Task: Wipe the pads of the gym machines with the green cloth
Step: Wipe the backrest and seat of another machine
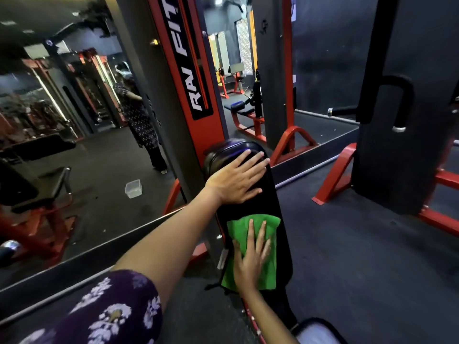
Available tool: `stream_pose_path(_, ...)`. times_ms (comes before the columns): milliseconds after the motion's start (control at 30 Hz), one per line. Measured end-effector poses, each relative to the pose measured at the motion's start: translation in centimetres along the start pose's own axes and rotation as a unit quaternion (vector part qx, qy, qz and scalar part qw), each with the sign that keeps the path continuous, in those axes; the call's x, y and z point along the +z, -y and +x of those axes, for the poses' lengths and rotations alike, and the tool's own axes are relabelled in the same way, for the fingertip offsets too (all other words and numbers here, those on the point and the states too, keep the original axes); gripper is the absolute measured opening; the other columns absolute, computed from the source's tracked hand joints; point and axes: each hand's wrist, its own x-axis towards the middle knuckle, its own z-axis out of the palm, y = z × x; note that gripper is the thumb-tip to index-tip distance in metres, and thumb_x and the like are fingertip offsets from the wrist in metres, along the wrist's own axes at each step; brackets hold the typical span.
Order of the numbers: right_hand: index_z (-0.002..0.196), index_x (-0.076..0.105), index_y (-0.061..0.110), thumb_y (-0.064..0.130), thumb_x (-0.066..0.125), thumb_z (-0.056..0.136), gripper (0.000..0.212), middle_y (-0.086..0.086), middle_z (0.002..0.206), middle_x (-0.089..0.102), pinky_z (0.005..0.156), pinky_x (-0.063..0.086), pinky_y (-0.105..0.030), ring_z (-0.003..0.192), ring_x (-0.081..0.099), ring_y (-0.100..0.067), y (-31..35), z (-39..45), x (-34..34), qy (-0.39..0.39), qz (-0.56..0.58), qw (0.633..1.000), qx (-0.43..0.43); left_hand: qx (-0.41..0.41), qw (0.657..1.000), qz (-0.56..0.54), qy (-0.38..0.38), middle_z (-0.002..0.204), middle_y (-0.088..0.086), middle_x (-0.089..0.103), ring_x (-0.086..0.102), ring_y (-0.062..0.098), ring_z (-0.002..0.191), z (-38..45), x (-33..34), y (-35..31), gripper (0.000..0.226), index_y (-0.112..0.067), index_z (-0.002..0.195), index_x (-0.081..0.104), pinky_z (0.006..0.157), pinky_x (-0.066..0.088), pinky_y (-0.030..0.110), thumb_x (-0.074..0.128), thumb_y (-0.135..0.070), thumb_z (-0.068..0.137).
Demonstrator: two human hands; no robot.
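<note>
1. Here, the right hand (250,264) presses the green cloth (255,247) flat-fingered against the black back pad (270,202), hiding the cloth's middle.
2. The left hand (236,181), fingers spread, rests on the pad's top.
3. The red upright (188,70) reads "RAI FIT", cut off above.

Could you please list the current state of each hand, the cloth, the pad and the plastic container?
left hand: open, flat on the pad's upper end
right hand: open, pressing the cloth
green cloth: spread on the pad
black pad: tilted, partly covered by the cloth
plastic container: lidless, on the floor
</note>
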Motion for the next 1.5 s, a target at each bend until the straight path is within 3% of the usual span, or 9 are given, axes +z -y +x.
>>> stream_pose_path(233,0.14,0.041,0.014,0.055,0.035,0.081,0.072,-0.022,0.151,0.027,0.11,0.018,-0.042,0.138,0.028,-0.041,-1.8,2.2,-0.3,-0.102,0.107,0.953,0.265,-0.005,0.999,0.03,0.013,0.137,0.009,0.053,0.045,0.029,0.131,-0.1,0.3,0.0,0.066,-0.008,0.126,0.059,0.11,0.02,0.045,0.024,-0.051,0.09)
stream_pose_path(467,0.144,0.036,0.015,0.065,0.028,0.09,0.073,-0.01,0.153,0.023,0.111,0.009,-0.039,0.14,0.017,-0.025,-1.8,-1.5,0.3,-0.023,0.044,0.997,0.055,-0.009,0.999,0.037,0.009,0.136,0.009,0.054,0.045,0.028,0.131,-0.3,0.5,-0.1,0.066,-0.01,0.127,0.059,0.11,0.02,0.044,0.025,-0.052,0.089)
stream_pose_path(700,0.146,0.032,0.018,0.035,0.051,0.095,0.057,-0.013,0.156,0.018,0.11,0.012,-0.037,0.141,0.02,-0.036,-0.8,3.7,-0.6,-0.083,0.111,0.936,0.324,-0.016,0.999,0.036,0.009,0.136,0.009,0.054,0.046,0.028,0.13,-0.1,-0.2,-0.2,0.064,-0.01,0.127,0.058,0.109,0.023,0.044,0.024,-0.051,0.092)
stream_pose_path(900,0.143,0.036,0.014,0.052,0.038,0.088,0.067,-0.009,0.153,0.019,0.113,0.005,-0.032,0.141,0.017,-0.023,-1.6,-2.0,-0.3,0.009,0.032,0.997,0.065,-0.069,0.995,-0.075,-0.002,0.139,0.017,0.048,0.042,0.031,0.133,-1.1,-0.3,-2.1,0.066,0.001,0.121,0.059,0.111,0.019,0.045,0.034,-0.052,0.091)
stream_pose_path(1100,0.146,0.032,0.013,0.058,0.037,0.079,0.08,-0.019,0.155,0.018,0.114,0.017,-0.038,0.143,0.02,-0.035,-7.9,-2.1,-0.7,-0.022,0.119,0.939,0.323,-0.108,0.988,-0.095,0.055,0.144,0.012,0.044,0.039,0.029,0.135,-3.2,1.4,-8.9,0.064,-0.005,0.129,0.056,0.115,0.009,0.047,0.027,-0.05,0.093)
stream_pose_path(1200,0.145,0.034,0.013,0.049,0.044,0.089,0.068,-0.016,0.156,0.017,0.114,0.013,-0.038,0.143,0.018,-0.029,-5.9,-0.5,-0.6,-0.037,0.092,0.959,0.267,-0.139,0.988,-0.041,0.046,0.148,0.011,0.039,0.034,0.029,0.138,-2.9,2.2,-9.4,0.059,-0.007,0.139,0.044,0.114,0.005,0.046,0.027,-0.041,0.094)
stream_pose_path(1300,0.144,0.03,0.015,0.068,0.029,0.086,0.079,-0.003,0.154,0.012,0.114,0.004,-0.028,0.139,0.009,-0.011,-5.2,-3.1,-0.5,-0.012,0.066,0.989,0.133,-0.132,0.991,-0.011,0.036,0.15,0.009,0.036,0.032,0.028,0.139,-3.1,2.6,-9.7,0.056,-0.008,0.142,0.04,0.114,0.005,0.048,0.028,-0.035,0.094)
stream_pose_path(1367,0.144,0.027,0.016,0.07,0.027,0.087,0.079,-0.004,0.153,0.014,0.114,0.005,-0.028,0.141,0.012,-0.016,-7.0,-5.6,-0.3,0.016,0.053,0.993,0.102,-0.125,0.992,-0.005,0.031,0.15,0.008,0.036,0.033,0.027,0.139,-3.2,2.6,-9.8,0.056,-0.008,0.141,0.041,0.114,0.005,0.048,0.027,-0.035,0.094)
stream_pose_path(1500,0.146,0.028,0.02,0.062,0.037,0.077,0.081,-0.015,0.156,0.016,0.114,0.018,-0.04,0.143,0.02,-0.033,-10.5,-4.4,-0.2,-0.027,0.131,0.939,0.316,-0.113,0.993,0.011,0.017,0.149,0.007,0.039,0.035,0.027,0.138,-3.2,2.8,-9.7,0.055,-0.009,0.14,0.042,0.114,0.006,0.049,0.028,-0.035,0.095)
